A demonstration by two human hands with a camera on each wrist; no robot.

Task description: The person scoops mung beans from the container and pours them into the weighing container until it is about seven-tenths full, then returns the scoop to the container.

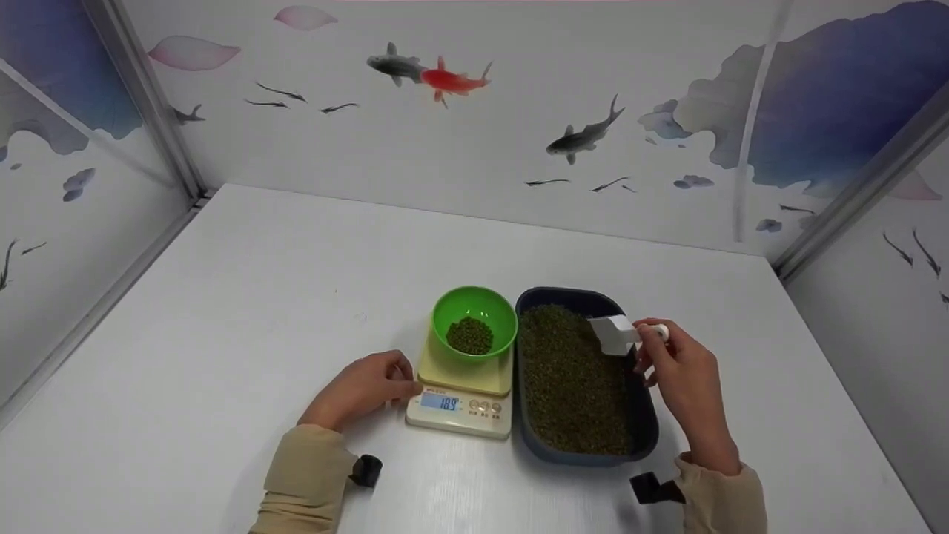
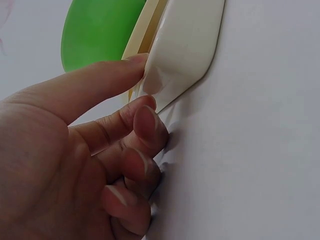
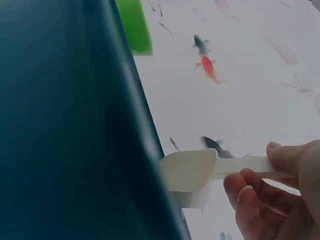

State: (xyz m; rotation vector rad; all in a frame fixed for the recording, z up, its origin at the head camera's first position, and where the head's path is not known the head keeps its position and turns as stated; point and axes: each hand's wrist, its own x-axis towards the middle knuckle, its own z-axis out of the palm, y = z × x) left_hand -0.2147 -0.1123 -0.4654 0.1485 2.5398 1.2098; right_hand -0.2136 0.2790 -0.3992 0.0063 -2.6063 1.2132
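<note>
My right hand (image 1: 686, 378) pinches the handle of a white scoop (image 1: 614, 335) between thumb and fingers, over the right rim of a dark blue tub (image 1: 586, 459). Small dark green beans, like mung beans (image 1: 574, 393), fill much of the tub. A kitchen scale (image 1: 456, 424) reading about 18.9 stands left of the tub. On its yellow platform sits a green bowl (image 1: 474, 298) holding a small heap of the same beans (image 1: 469, 337). With loosely bent fingers, my left hand (image 1: 363, 387) touches the scale's left edge; its thumb rests there in the left wrist view.
Everything stands on a white table (image 1: 259, 297). Behind it rises a white panel (image 1: 482, 148) painted with fish. Grey metal posts edge both sides. A black strap piece (image 1: 365, 471) juts from the left sleeve and another (image 1: 652, 488) from the right.
</note>
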